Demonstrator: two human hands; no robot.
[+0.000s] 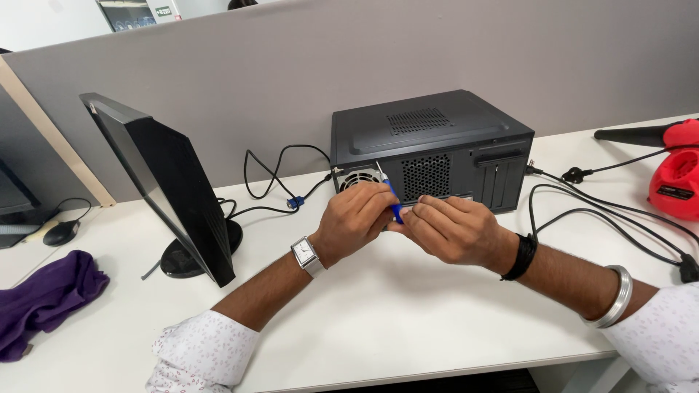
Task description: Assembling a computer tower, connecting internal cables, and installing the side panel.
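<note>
So both hands are working a little blue-handled screwdriver (394, 206) at the back of a black desktop case (429, 149).

Left hand (354, 220) is curling shut around the blue handle, and the right hand (453, 229) is pinching in at the lower end, fingers pressed together, though I can't tell exactly what the right fingertips are touching. The driver looks light, thin and stiff, with a smooth plastic handle that's probably a bit slippery, so I'd say the fat blue part is the place to grip it, not the bare shaft. Its long axis is running diagonally: the metal tip is pointing up and left toward the round fan grille (358, 179), and the handle is angling down and right toward the white desk (408, 306).
</note>
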